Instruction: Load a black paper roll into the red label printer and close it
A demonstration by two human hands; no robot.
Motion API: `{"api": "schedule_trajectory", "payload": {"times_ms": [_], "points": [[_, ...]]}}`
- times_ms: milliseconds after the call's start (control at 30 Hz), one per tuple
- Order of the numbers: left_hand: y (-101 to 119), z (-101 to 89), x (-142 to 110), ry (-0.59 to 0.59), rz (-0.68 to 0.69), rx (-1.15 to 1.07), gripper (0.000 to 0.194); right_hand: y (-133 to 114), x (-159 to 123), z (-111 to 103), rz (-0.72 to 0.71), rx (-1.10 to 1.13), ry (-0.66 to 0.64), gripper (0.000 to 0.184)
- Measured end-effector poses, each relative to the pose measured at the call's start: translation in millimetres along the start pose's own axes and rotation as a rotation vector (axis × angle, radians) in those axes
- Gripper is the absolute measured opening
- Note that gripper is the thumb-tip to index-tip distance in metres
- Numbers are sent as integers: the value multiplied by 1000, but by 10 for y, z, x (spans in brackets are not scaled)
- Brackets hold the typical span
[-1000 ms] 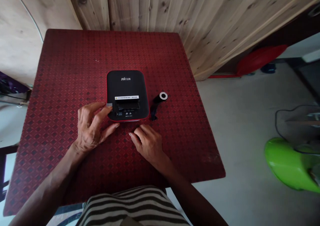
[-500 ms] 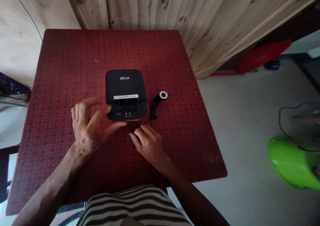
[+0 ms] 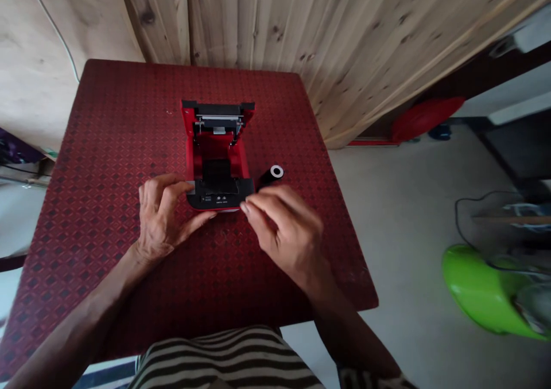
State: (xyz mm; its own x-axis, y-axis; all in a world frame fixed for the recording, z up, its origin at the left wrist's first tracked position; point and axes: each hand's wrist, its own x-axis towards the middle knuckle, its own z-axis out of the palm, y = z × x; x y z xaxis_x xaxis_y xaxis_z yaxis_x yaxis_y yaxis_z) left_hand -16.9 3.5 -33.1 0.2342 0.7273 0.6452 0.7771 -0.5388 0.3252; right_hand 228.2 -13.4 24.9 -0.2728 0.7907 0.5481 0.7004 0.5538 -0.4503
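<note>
A small black and red label printer point(image 3: 220, 201) sits on the table with its lid point(image 3: 218, 109) raised, and the red inside of its bay shows. Something dark lies in the bay, too dim to name. My left hand point(image 3: 161, 211) grips the printer's front left corner, fingertips on top and thumb along the front edge. At the front right corner, my right hand point(image 3: 286, 228) has its thumb and forefinger pinched together; whether anything is between them is hidden. Beyond the right hand a black roll point(image 3: 272, 174) with a white-rimmed core lies on the table, partly covered by that hand.
The table point(image 3: 120, 119) has a red patterned cover and stands close to a wooden plank wall point(image 3: 249, 16). On the floor to the right are a green plastic object point(image 3: 477, 286), a dark cable and a red object point(image 3: 424, 125) by the wall.
The printer's lid has swung up from closed to raised. My right hand has moved from the table in front to the printer's right corner. My left hand stays at the left corner.
</note>
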Motion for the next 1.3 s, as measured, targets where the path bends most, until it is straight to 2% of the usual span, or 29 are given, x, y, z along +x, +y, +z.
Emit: {"api": "schedule_trajectory", "payload": {"times_ms": [67,133,200,267,500,733,833,967,1100,1200,1300], "points": [[-12,41,-36,18,24,-17,63,54,335,15,-64,-91,-120,17],[-22,88,-80,40,33,-42,67,109,639,121,-89,-171,-332,20],[-35,138,-125,64,14,-75,76,144,875,263,-71,-248,-531,17],[-50,184,-159,59,-28,-106,84,158,1030,388,-33,-326,-650,14],[-95,258,-196,12,-75,-184,93,167,1223,552,-13,-399,-825,20],[-85,244,-174,-12,-69,-206,90,183,1324,489,-84,-374,-894,18],[-83,239,-171,-26,-74,-197,88,204,1320,437,-69,-321,-847,18],[-93,245,-179,-27,-69,-203,91,197,1229,340,-59,-260,-699,15],[-99,242,-179,-28,-77,-197,89,225,1073,36,-55,101,-467,19],[-104,231,-170,-48,-63,-192,86,444,978,-201,48,393,-294,26],[-115,225,-162,-54,-55,-185,87,896,924,-222,166,521,-103,32]]}}
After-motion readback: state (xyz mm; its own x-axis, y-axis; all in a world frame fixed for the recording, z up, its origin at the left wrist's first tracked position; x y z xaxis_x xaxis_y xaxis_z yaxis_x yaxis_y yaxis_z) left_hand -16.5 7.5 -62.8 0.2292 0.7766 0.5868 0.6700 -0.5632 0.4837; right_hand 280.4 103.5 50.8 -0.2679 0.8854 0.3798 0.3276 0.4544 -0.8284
